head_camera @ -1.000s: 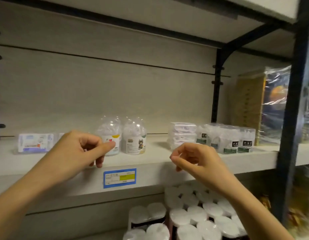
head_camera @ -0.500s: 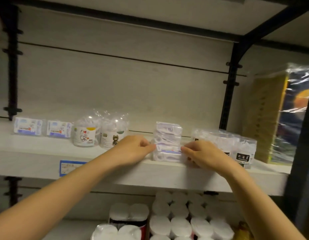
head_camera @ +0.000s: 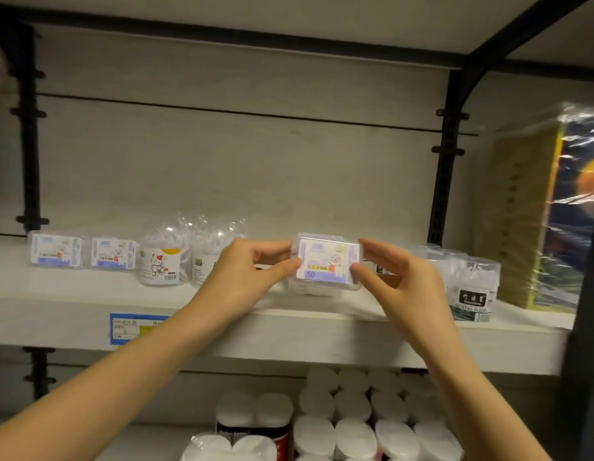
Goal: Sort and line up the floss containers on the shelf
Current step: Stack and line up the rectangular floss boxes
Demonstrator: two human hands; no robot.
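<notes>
At the left end of the shelf (head_camera: 73, 294) two flat boxes (head_camera: 56, 249) stand with labels forward, then two round tubs (head_camera: 162, 261). In the middle our left hand (head_camera: 245, 274) and right hand (head_camera: 395, 277) pinch a third flat box (head_camera: 327, 261) by its short ends with thumb and curled fingers, label towards us. We should carry it level to its pair, not knocking the tubs.

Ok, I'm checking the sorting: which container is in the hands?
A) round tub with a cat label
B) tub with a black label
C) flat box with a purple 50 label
C: the left hand and right hand pinch the flat box by its ends, label toward the camera; the cat-label tub and black-label tub stand on the shelf.
</notes>
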